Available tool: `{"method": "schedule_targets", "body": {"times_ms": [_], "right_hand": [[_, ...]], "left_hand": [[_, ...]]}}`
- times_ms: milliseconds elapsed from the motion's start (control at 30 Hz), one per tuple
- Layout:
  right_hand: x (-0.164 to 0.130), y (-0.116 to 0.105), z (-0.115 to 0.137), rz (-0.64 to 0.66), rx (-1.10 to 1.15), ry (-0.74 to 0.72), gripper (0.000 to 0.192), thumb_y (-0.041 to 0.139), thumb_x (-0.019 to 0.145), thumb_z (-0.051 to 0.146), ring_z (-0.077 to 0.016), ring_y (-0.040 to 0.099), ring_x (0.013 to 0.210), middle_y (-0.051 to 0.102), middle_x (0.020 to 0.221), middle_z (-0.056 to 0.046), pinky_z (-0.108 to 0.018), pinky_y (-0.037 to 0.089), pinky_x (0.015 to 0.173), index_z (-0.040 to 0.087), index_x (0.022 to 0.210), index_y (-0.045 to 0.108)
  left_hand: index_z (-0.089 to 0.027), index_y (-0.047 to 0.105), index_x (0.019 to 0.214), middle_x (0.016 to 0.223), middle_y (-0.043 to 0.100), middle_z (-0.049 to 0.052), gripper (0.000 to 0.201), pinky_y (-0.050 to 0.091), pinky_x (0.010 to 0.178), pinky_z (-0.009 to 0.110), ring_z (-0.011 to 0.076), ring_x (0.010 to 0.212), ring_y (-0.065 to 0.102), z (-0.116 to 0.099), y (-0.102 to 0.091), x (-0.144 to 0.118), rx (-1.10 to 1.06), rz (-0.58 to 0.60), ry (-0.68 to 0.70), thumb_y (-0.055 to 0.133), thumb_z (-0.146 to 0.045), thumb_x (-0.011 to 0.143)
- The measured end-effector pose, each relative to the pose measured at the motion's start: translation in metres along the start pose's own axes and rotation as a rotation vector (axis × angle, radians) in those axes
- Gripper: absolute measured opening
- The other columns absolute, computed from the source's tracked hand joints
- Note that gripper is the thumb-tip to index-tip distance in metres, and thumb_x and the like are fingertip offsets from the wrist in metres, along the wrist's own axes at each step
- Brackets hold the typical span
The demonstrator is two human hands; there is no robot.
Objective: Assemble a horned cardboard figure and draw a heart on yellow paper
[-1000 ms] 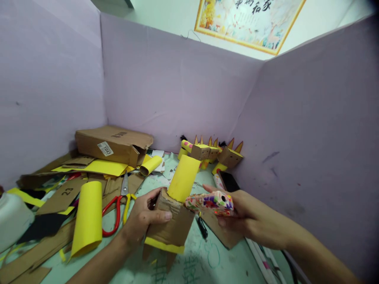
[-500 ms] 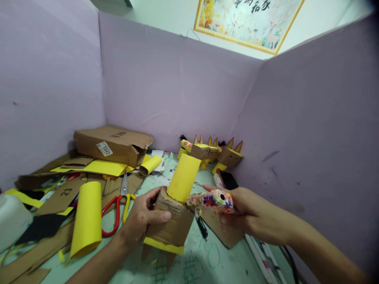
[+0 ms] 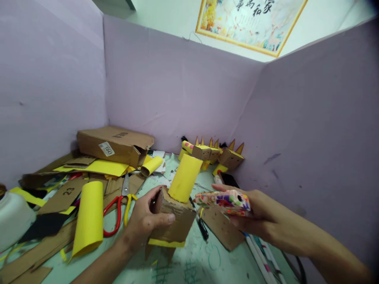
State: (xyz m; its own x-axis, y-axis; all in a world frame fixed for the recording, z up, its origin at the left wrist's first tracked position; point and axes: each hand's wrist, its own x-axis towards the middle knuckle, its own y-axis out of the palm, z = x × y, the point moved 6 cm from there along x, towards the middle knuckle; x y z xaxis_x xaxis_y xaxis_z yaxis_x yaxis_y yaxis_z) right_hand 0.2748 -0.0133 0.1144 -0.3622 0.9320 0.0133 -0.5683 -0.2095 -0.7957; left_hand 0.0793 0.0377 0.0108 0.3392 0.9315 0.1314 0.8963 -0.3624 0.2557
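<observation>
My left hand (image 3: 152, 221) grips a brown cardboard box body (image 3: 174, 223), thumb across its near face. A yellow paper tube (image 3: 186, 177) stands tilted on the box's top. The box has a yellow strip along its lower edge and pointed cardboard legs below. My right hand (image 3: 254, 211) is closed around a glue gun (image 3: 223, 202) with a colourful floral pattern and a small red light. The gun's tip points left, a short way off the tube's base. A black pen (image 3: 203, 229) lies on the table beneath it.
Red-and-yellow-handled scissors (image 3: 118, 209), a yellow paper roll (image 3: 89, 217) and cardboard scraps (image 3: 69, 195) lie at left. A cardboard carton (image 3: 115, 144) sits behind. Several cardboard-headed yellow figures (image 3: 231, 157) stand at the back. White markers (image 3: 260, 260) lie at right, beside purple partition walls (image 3: 310, 138).
My right hand has drawn the glue gun to the right, away from the base of the yellow tube. My left hand keeps its hold on the box body, which has shifted slightly.
</observation>
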Motion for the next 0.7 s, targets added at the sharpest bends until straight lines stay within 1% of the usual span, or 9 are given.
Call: {"method": "schedule_targets", "body": {"times_ms": [133,200,267,367,467,567,700], "right_hand": [[-0.004,0.004,0.013,0.020,-0.045,-0.032,0.029,0.053,0.079,0.024,-0.0198,0.055,0.067,0.060,0.071,-0.003,-0.024,0.044,0.056,0.022,0.106,0.061],[-0.003,0.009,0.022,0.023,-0.061,-0.057,0.027,0.052,0.079,0.023,-0.0188,0.055,0.068,0.061,0.074,-0.002,-0.024,0.044,0.060,0.022,0.105,0.060],[0.000,0.015,0.029,0.040,-0.070,-0.072,0.021,0.051,0.079,0.020,-0.0162,0.053,0.067,0.060,0.075,0.000,-0.022,0.043,0.061,0.022,0.098,0.060],[0.004,0.023,0.035,0.075,-0.072,-0.059,0.011,0.048,0.080,0.014,-0.0117,0.048,0.061,0.055,0.068,0.003,-0.018,0.037,0.053,0.022,0.079,0.056],[0.006,0.029,0.038,0.122,-0.066,-0.023,0.017,0.046,0.081,0.014,-0.0100,0.041,0.055,0.045,0.061,0.004,-0.017,0.032,0.048,0.020,0.065,0.047],[0.007,0.031,0.042,0.142,-0.059,0.022,0.016,0.047,0.079,0.015,-0.0100,0.037,0.054,0.041,0.060,0.004,-0.017,0.030,0.045,0.020,0.064,0.043],[0.010,0.032,0.046,0.123,-0.051,0.116,0.012,0.049,0.075,0.017,-0.0103,0.034,0.054,0.041,0.063,0.003,-0.017,0.029,0.042,0.020,0.065,0.044]], "left_hand": [[-0.018,0.051,0.112,0.108,0.063,0.007,0.070,0.046,0.084,0.036,0.0307,0.102,0.056,-0.008,-0.003,-0.007,0.272,-0.211,0.066,0.077,-0.028,0.048],[-0.018,0.052,0.112,0.110,0.062,0.009,0.070,0.045,0.086,0.039,0.0325,0.102,0.055,-0.012,-0.003,-0.012,0.402,-0.298,0.098,0.078,-0.030,0.047],[-0.019,0.055,0.111,0.112,0.061,0.011,0.067,0.044,0.087,0.042,0.0342,0.104,0.054,-0.015,-0.001,-0.017,0.469,-0.350,0.151,0.077,-0.031,0.048],[-0.021,0.055,0.113,0.114,0.060,0.011,0.067,0.043,0.089,0.044,0.0349,0.107,0.052,-0.015,0.001,-0.023,0.507,-0.380,0.239,0.076,-0.031,0.050],[-0.021,0.053,0.116,0.116,0.059,0.011,0.069,0.041,0.090,0.045,0.0351,0.108,0.051,-0.011,0.001,-0.027,0.515,-0.408,0.269,0.076,-0.031,0.052],[-0.021,0.052,0.117,0.116,0.058,0.011,0.067,0.040,0.091,0.046,0.0350,0.109,0.050,-0.008,0.002,-0.027,0.496,-0.411,0.262,0.075,-0.031,0.054],[-0.022,0.048,0.119,0.117,0.057,0.011,0.070,0.039,0.092,0.047,0.0338,0.108,0.051,-0.007,0.004,-0.027,0.538,-0.428,0.248,0.074,-0.037,0.056]]}}
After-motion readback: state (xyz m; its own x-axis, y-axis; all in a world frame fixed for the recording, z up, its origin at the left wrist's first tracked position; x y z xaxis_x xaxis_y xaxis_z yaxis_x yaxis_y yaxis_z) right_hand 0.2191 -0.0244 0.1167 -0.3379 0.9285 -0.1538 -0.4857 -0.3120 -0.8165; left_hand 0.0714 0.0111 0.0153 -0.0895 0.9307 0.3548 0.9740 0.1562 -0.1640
